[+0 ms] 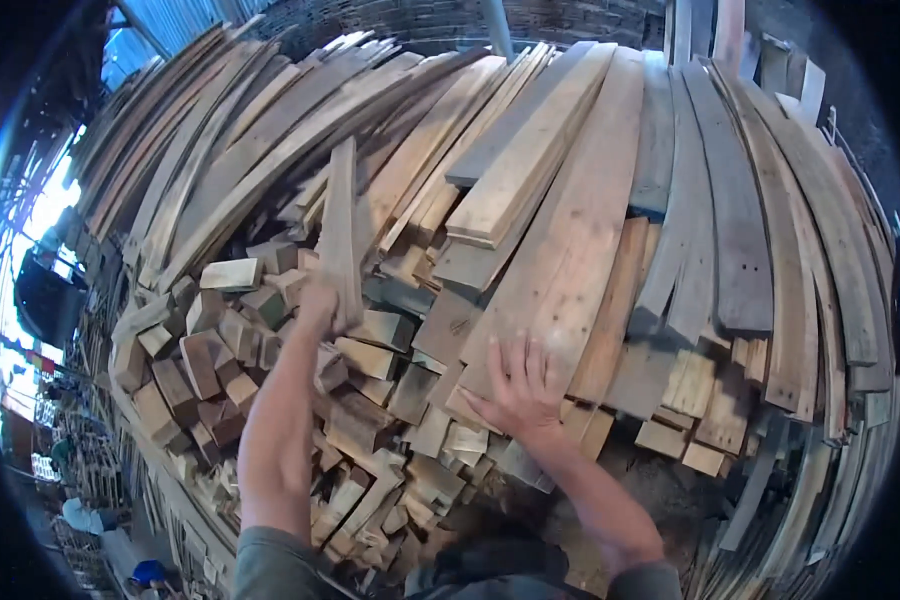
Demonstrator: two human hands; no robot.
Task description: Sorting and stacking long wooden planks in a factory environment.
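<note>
My left hand (317,303) is closed round the lower end of a short grey board (341,215), which tilts up over the wood pile. The fingers are slightly smeared by motion. My right hand (526,388) lies with fingers spread on the near end of a wide, pale plank (585,240) marked with small dark spots. Just left of that plank are stacked lighter boards (515,185). Below the left hand sits a heap of short wood blocks (205,360), cut to different lengths.
Long weathered boards (735,220) fan out on the right, and more long planks (240,170) are stacked at the far left. Block offcuts (410,490) lie near my body. A blue post (498,28) rises at the back before a brick wall (390,22).
</note>
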